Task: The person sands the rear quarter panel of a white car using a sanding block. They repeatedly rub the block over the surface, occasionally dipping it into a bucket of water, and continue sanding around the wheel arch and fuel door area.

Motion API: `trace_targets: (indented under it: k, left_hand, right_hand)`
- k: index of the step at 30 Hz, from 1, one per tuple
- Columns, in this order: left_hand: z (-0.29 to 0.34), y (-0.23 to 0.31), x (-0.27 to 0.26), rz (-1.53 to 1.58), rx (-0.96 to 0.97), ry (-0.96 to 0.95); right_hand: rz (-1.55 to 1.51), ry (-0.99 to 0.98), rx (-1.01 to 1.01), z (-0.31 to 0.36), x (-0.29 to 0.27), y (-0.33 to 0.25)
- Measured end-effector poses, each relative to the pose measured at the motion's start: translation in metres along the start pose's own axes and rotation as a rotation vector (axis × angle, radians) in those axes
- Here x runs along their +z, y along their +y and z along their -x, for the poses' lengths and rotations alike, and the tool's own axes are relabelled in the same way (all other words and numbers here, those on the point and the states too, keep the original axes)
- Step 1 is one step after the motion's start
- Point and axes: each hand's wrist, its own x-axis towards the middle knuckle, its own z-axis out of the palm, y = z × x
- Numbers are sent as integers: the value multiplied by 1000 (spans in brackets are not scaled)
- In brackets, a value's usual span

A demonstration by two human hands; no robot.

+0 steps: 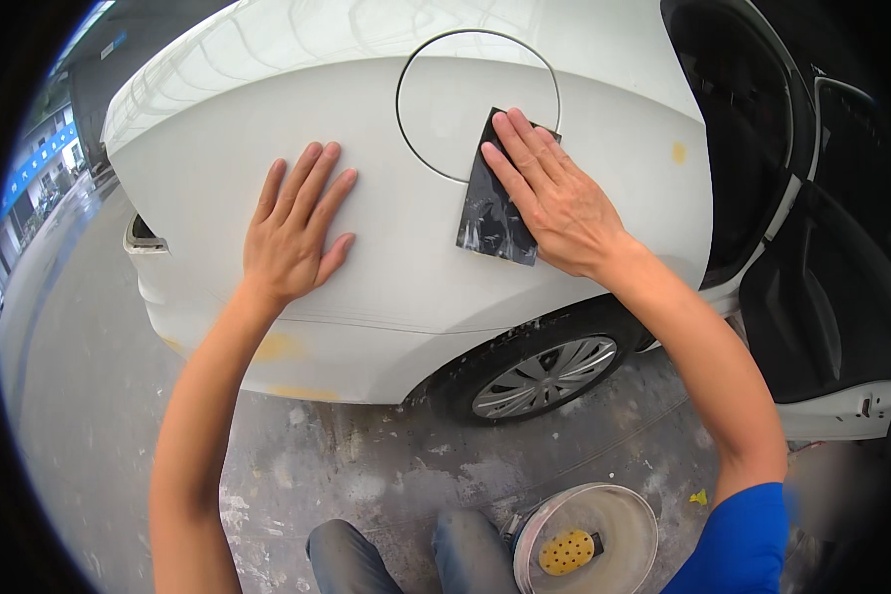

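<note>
Bare forearms stretch up from the lower edge, the right forearm (pixel 688 327) leaving a blue sleeve (pixel 738 544) and the left forearm (pixel 193 426) rising along the other side, with grey-trousered knees (pixel 351 559) between them. Both hands rest on the side of a white car (pixel 386 267). The left hand (pixel 297 233) lies open and flat on the bare paint, its fingers a little apart and its thumb out to the right, holding nothing. The right hand (pixel 564 203) is also flattened, fingers extended over a dark, wet-looking sheet (pixel 497 223) laid against the panel; its thumb cannot be made out. That sheet lies slantwise, its upper part overlapping the lower right of a round flap (pixel 450 94) outlined in the bodywork, and its lower end, marked with whitish smears, shows beyond the palm. Below the right hand sits a wheel (pixel 549 376) with a silver, spoked face. Yellowish patches (pixel 282 346) mark the lower bodywork, and another spot appears near the rear door opening, beside which a door (pixel 832 396) stands open. On the stained grey floor (pixel 386 465), by the knees, a round bucket (pixel 629 554) contains a yellow sponge (pixel 564 554) dotted with dark holes.
</note>
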Motion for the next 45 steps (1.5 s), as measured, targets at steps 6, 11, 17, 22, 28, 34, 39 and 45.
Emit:
trace_targets:
  k: [6, 11, 17, 22, 28, 34, 39, 45]
  left_hand:
    - [0, 1, 3, -12, -36, 34]
    - [3, -1, 2, -27, -44, 28]
    - [-2, 3, 2, -23, -42, 42]
    - [-1, -2, 0, -32, -30, 39]
    - [-1, 3, 4, -21, -12, 42]
    - [1, -1, 1, -33, -16, 40]
    - [-2, 5, 5, -15, -12, 31]
    - [0, 0, 0, -9, -16, 46]
  right_hand:
    - [27, 58, -42, -22, 12, 17]
    - [178, 17, -7, -24, -1, 32]
    - [190, 43, 133, -5, 0, 30]
    - [167, 49, 128, -1, -2, 41]
    - [81, 104, 170, -19, 4, 18]
    - [212, 63, 182, -9, -3, 29]
    - [80, 133, 253, -19, 7, 11]
    - [144, 126, 274, -12, 7, 18]
